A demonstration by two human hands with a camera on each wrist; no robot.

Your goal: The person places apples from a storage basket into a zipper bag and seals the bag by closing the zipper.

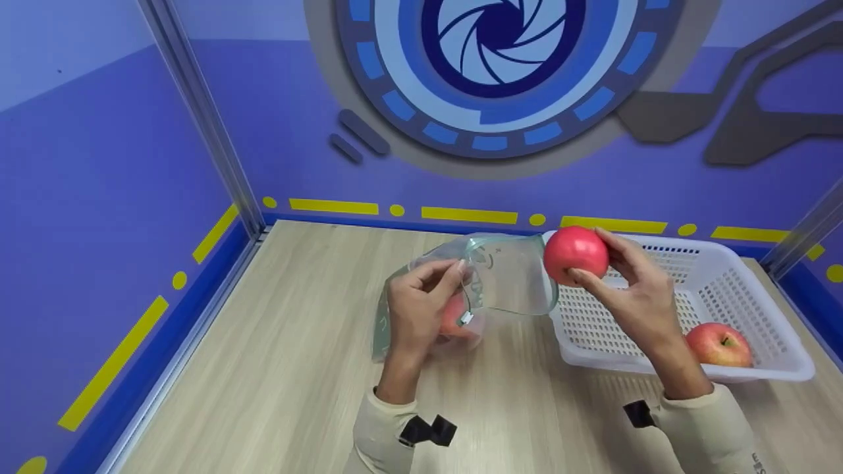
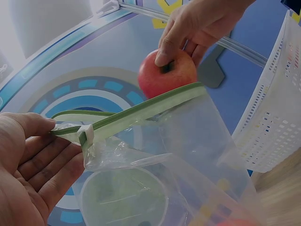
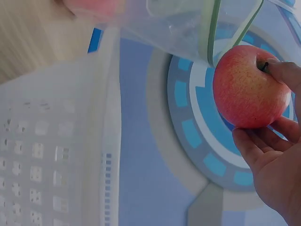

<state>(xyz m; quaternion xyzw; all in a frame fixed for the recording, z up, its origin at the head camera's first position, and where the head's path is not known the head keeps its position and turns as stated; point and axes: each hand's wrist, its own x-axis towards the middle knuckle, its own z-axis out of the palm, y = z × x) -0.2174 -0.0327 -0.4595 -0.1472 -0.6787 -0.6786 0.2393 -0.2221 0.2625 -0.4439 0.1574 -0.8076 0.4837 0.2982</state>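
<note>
A transparent zip bag [image 1: 517, 276] with a green zip edge hangs from my left hand [image 1: 413, 313], whose thumb and fingertips pinch one end of the mouth beside the white slider [image 2: 86, 134]. The mouth gapes toward the right. Low in the bag a red apple [image 1: 454, 319] shows through the plastic, partly covered by the left hand. My right hand [image 1: 642, 299] grips another red apple [image 1: 575, 251] by its sides, with the thumb near the stem. In the left wrist view that apple is just beyond the bag's open edge; whether they touch I cannot tell.
A white perforated plastic basket [image 1: 658, 366] stands on the right of the wooden table [image 1: 263, 368], under the right forearm. One red-yellow apple [image 1: 719, 344] lies in its near right part. Blue-purple panels [image 1: 217, 138] wall the table at the back and sides.
</note>
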